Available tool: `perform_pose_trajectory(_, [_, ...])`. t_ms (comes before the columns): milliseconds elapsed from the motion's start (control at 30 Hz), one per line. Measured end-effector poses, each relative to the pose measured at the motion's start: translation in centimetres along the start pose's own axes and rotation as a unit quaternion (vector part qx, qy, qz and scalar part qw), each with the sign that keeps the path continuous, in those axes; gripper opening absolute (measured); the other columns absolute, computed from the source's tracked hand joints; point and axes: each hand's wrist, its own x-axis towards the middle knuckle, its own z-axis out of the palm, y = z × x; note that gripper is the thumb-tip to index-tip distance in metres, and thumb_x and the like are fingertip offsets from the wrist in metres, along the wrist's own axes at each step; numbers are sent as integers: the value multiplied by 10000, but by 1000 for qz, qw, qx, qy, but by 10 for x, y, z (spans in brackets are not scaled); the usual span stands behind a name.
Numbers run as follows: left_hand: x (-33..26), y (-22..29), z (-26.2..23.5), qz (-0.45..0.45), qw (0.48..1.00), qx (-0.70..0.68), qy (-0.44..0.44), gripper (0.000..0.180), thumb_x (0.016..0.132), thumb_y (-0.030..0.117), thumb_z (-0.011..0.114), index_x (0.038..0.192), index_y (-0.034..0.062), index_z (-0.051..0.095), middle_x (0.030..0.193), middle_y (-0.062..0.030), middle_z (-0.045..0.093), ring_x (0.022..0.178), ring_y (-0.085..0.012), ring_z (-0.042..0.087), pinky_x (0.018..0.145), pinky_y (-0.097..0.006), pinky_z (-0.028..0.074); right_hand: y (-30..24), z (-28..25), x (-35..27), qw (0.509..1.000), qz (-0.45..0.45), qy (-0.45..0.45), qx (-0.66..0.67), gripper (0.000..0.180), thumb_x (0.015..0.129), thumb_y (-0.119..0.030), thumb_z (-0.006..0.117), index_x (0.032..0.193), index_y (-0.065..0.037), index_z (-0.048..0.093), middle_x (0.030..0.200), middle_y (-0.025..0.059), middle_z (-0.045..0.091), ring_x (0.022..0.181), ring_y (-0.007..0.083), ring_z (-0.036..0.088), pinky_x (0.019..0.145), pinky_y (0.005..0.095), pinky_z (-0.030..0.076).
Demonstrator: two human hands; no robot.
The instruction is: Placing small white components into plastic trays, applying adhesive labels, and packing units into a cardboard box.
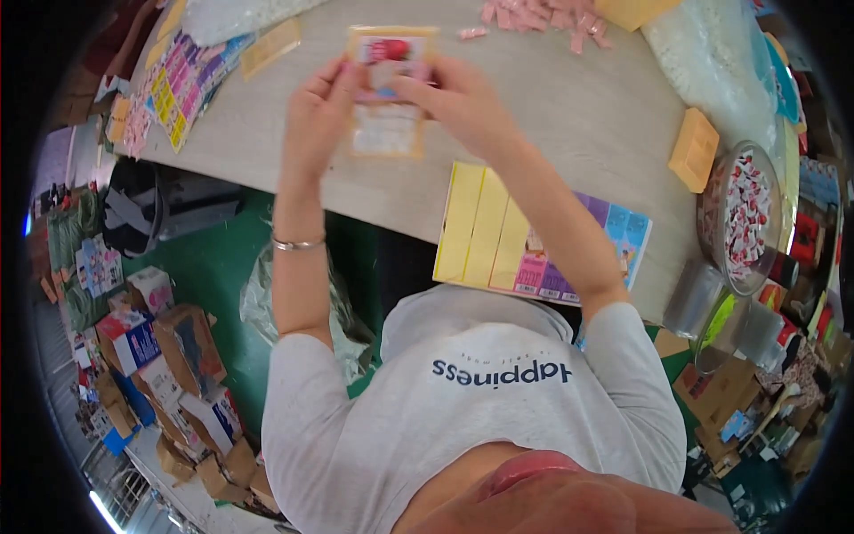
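Note:
Above the table (pixel 569 116), both my hands hold a flat, yellow-edged packet (pixel 389 133) with a colourful printed upper part and a paler lower part. My left hand (pixel 318 111) grips its left edge, fingers closed. From the right, my right hand (pixel 458 98) is closed on it, with the thumb lying over its printed front. The packet is slightly blurred. Beneath my right forearm, a printed label sheet (pixel 485 222) lies at the table's near edge. Yellow strips fill its left part; pink, purple and blue labels show on the right. My forearm hides some of it.
Small pink pieces (pixel 551 16) lie at the far side. Colourful sheets (pixel 187 84) and a yellow packet (pixel 271 47) are at left. At right stand a yellow tray (pixel 694 149), a clear bowl (pixel 772 209) of small wrapped pieces and a large plastic bag (pixel 712 58).

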Motion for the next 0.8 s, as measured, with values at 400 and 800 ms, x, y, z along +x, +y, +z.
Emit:
perform_pose_trajectory(400, [79, -67, -11, -27, 887, 460, 20, 730, 986, 531, 458, 1397, -71, 444, 1168, -339, 618, 1176, -464, 568, 989, -486, 455, 29, 2, 68, 928, 7, 116, -354, 729, 883, -570, 613, 1036, 142, 628, 1199, 356, 569, 1023, 460, 642, 842, 489, 531])
perform_pose_trajectory(800, [74, -81, -2, -245, 968, -61, 9, 476, 956, 431, 604, 1174, 10, 649, 1068, -95, 707, 939, -189, 702, 811, -323, 561, 69, 18, 89, 953, 90, 0, -288, 634, 969, -490, 461, 1258, 64, 569, 1303, 326, 537, 1234, 427, 527, 1024, 499, 445])
